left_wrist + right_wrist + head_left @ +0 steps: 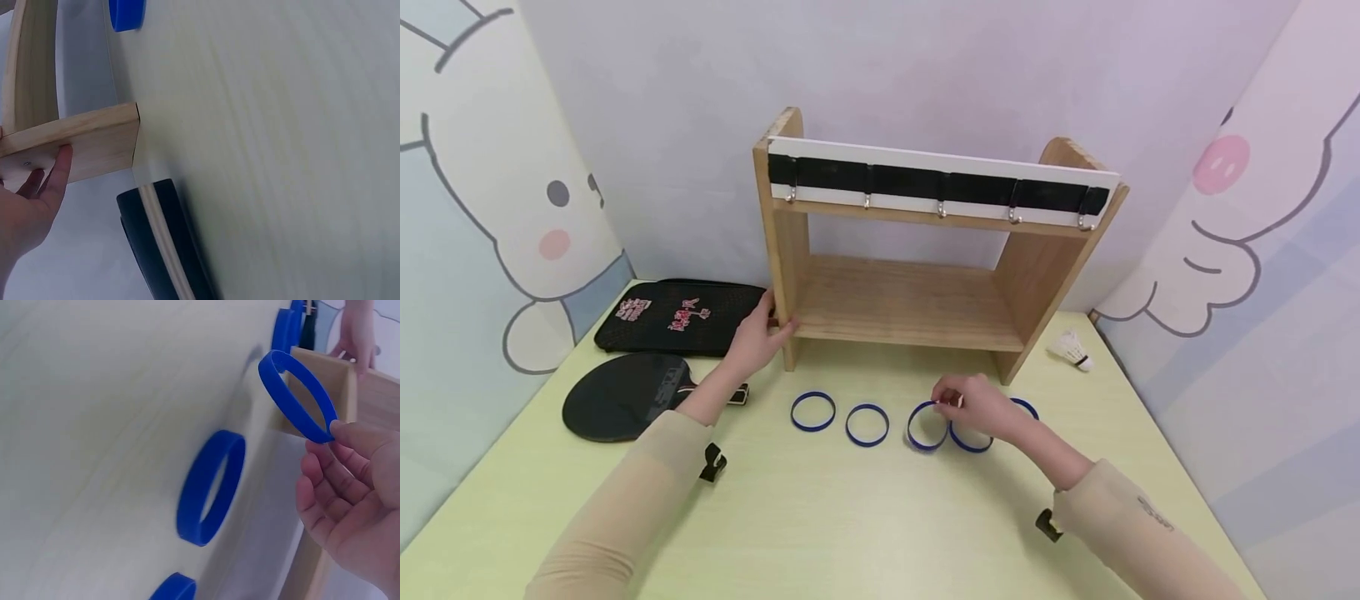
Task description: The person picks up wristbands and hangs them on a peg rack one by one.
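Note:
My right hand [981, 407] pinches a blue wristband [284, 400] between thumb and forefinger; it hangs tilted above the table in the right wrist view. Other blue wristbands lie in a row: two to the left, one [867, 444] beside another [812, 429], and two to the right, one [972, 450] under my right hand and one [1025, 403] partly hidden by that wrist. At the left side panel of a wooden shelf [910, 304], my left hand [752, 340] grips the wood, thumb at the front edge and fingers against the outer face.
Along the shelf's top runs a white and black strip [906, 181] with several metal hooks. A black case [655, 312] and a black table tennis paddle [617, 400] lie to the left. On the right, a shuttlecock [1070, 348] lies beside the shelf. Walls stand around the table.

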{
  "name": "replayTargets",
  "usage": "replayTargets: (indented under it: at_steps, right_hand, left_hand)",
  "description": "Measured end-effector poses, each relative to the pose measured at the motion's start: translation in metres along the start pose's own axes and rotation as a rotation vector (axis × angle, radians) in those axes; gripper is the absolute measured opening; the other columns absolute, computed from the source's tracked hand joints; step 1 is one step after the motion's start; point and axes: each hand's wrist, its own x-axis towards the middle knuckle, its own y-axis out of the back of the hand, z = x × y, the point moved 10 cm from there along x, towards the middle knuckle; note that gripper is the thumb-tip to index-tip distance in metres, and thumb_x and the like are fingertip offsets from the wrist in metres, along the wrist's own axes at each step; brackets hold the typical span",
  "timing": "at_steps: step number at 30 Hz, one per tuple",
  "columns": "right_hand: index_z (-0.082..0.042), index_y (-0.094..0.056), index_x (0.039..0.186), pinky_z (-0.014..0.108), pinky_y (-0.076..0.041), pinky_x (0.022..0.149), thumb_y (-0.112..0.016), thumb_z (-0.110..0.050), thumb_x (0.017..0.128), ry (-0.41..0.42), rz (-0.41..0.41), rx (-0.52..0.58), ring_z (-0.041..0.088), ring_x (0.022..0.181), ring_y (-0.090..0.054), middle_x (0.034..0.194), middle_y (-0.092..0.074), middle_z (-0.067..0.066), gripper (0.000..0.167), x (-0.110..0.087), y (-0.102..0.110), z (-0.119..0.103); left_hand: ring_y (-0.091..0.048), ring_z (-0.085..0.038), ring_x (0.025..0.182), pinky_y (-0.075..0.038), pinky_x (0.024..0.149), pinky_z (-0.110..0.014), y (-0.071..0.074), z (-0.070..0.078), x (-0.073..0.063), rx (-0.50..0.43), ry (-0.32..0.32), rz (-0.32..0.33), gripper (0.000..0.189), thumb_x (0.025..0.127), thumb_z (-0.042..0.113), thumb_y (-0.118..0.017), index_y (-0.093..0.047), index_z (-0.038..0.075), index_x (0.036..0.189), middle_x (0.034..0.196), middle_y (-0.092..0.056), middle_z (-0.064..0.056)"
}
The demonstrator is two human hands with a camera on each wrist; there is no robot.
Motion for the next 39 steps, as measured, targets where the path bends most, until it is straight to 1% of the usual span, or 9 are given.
replayTargets:
  at_steps: [4,8,14,19,23,27,32,35,39]
  right_hand:
    - [-0.013,-0.066,0.094,0.021,-0.052,0.063,-0.069,-0.015,0.086,-0.010,0.005,0.052,0.005,0.071,-0.057,0.079,-0.063,-0.009,0.009,0.000,0.008,-0.010]
    - [-0.014,-0.065,0.097,0.023,-0.053,0.062,-0.069,-0.017,0.087,-0.040,0.036,0.115,0.010,0.072,-0.060,0.082,-0.065,-0.006,0.011,0.000,0.021,-0.021]
    - [-0.007,-0.064,0.101,0.032,-0.057,0.062,-0.068,-0.014,0.087,-0.075,0.106,0.332,0.023,0.069,-0.067,0.085,-0.068,0.007,0.016,0.002,0.039,-0.038]
    - [-0.005,-0.063,0.102,0.035,-0.058,0.066,-0.067,-0.012,0.088,-0.104,0.154,0.449,0.019,0.068,-0.068,0.084,-0.069,0.008,0.016,0.011,0.049,-0.051]
    - [-0.003,-0.062,0.102,0.037,-0.058,0.069,-0.068,-0.015,0.088,-0.131,0.199,0.603,0.027,0.074,-0.069,0.087,-0.068,0.012,0.020,0.021,0.056,-0.063]
    - [0.001,-0.060,0.104,0.038,-0.058,0.072,-0.069,-0.018,0.087,-0.101,0.272,0.768,0.034,0.081,-0.068,0.092,-0.067,0.015,0.028,0.032,0.065,-0.078]
    - [0.001,-0.059,0.104,0.038,-0.058,0.073,-0.069,-0.017,0.087,-0.036,0.377,0.871,0.027,0.079,-0.070,0.091,-0.068,0.013,0.026,0.047,0.078,-0.097]
    - [0.000,-0.060,0.103,0.044,-0.057,0.074,-0.069,-0.014,0.086,-0.011,0.434,0.940,0.029,0.079,-0.069,0.090,-0.069,0.012,0.023,0.056,0.084,-0.106]
    - [0.000,-0.059,0.104,0.048,-0.056,0.076,-0.070,-0.013,0.086,0.017,0.488,1.022,0.030,0.079,-0.070,0.092,-0.067,0.013,0.025,0.067,0.088,-0.114]
  left_hand:
    - [-0.053,-0.040,0.116,-0.054,0.081,-0.050,0.000,-0.002,0.000,-0.003,0.009,0.010,0.073,0.094,0.026,-0.058,-0.014,0.011,0.151,0.144,-0.037,-0.022]
    - [-0.054,-0.040,0.116,-0.054,0.080,-0.050,0.000,-0.002,0.000,-0.009,0.006,0.020,0.073,0.094,0.025,-0.058,-0.015,0.011,0.151,0.143,-0.038,-0.022]
    - [-0.054,-0.040,0.116,-0.054,0.080,-0.050,0.001,-0.001,0.000,-0.014,0.006,0.024,0.072,0.094,0.024,-0.058,-0.016,0.012,0.151,0.144,-0.037,-0.022]
    - [-0.052,-0.041,0.117,-0.054,0.081,-0.051,0.001,-0.003,-0.001,-0.018,0.019,0.020,0.074,0.094,0.026,-0.058,-0.014,0.012,0.151,0.144,-0.036,-0.023]
    - [-0.052,-0.041,0.117,-0.053,0.082,-0.051,0.001,-0.004,0.000,-0.023,0.024,0.019,0.074,0.093,0.027,-0.058,-0.014,0.012,0.151,0.144,-0.036,-0.022]
    - [-0.052,-0.040,0.117,-0.053,0.083,-0.051,0.001,-0.005,0.000,-0.025,0.025,0.018,0.074,0.093,0.027,-0.059,-0.015,0.013,0.151,0.145,-0.036,-0.022]
    - [-0.052,-0.041,0.118,-0.053,0.083,-0.050,0.001,-0.004,0.001,-0.037,0.023,0.011,0.074,0.093,0.026,-0.059,-0.015,0.013,0.151,0.144,-0.036,-0.023]
    - [-0.053,-0.041,0.117,-0.054,0.082,-0.049,0.001,-0.005,0.001,-0.037,0.017,0.018,0.074,0.093,0.025,-0.059,-0.015,0.013,0.151,0.144,-0.038,-0.023]
    - [-0.054,-0.040,0.116,-0.054,0.080,-0.049,0.001,-0.006,0.000,-0.036,0.010,0.029,0.073,0.093,0.025,-0.059,-0.016,0.014,0.151,0.143,-0.039,-0.022]
